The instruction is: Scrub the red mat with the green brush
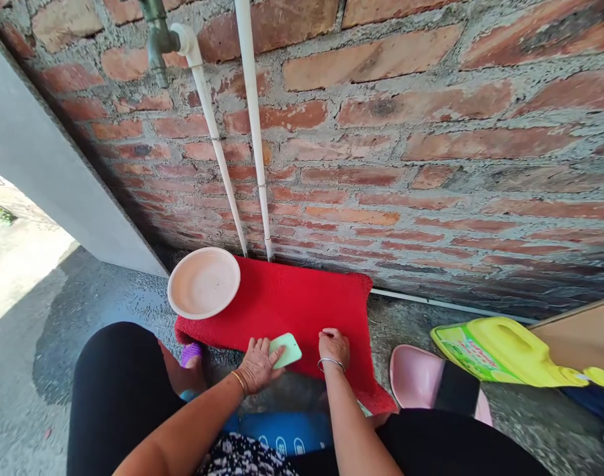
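On fuzzy red mat (302,307), left fingers (262,349) pinch green bar (286,349); right fingers (331,334) press flat.

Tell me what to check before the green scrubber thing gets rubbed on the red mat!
1. Left hand holds the green scrubber: ok.
2. Right hand presses on the red mat: ok.
3. Mat lies flat on the ground: ok.
4. Pink basin sits on the mat's far left corner, apart from the hands: ok.
5. Yellow jug lies at the right: ok.
6. Tap running: cannot tell.
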Available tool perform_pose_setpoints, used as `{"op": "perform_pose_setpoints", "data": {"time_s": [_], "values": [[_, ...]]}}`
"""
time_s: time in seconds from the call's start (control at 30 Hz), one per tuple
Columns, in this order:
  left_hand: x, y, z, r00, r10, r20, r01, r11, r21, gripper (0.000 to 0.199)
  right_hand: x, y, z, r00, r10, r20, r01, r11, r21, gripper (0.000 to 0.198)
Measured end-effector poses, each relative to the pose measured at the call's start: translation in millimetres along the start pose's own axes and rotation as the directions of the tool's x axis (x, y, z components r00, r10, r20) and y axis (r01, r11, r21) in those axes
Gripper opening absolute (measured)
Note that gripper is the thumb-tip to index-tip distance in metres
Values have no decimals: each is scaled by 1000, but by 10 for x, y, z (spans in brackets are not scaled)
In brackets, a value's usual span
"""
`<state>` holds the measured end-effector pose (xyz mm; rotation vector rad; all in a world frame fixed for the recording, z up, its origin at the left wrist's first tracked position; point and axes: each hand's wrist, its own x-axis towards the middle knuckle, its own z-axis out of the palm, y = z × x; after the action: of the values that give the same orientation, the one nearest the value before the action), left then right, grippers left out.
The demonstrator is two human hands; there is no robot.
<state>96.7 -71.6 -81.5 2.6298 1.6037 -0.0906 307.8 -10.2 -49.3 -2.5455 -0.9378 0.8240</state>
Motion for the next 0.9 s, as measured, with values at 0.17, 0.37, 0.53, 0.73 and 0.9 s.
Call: {"op": "perform_pose_setpoints", "data": {"time_s": [0.17,0.37,0.53,0.73,0.9], "values": [[158,-500,-357,801,-598,-14,597,801,-48,48,-37,-33,-43,1000,14,27,-14,1000,-1,29],[-73,-76,-128,997,-47,54,45,999,25,54,-50,-43,-54,999,26,42,-25,1000,-14,28],[-14,-59,-188,998,19,58,-19,1000,-13,54,-62,-49,-64,998,32,51,-31,999,-24,28],[117,-457,-359,826,-563,-11,564,826,12,48,-80,-72,-87,998,25,49,-25,1000,-4,28],[-36,-105,-81,994,-111,-4,111,992,55,54,-91,-90,-104,998,40,58,-39,999,-15,28]]}}
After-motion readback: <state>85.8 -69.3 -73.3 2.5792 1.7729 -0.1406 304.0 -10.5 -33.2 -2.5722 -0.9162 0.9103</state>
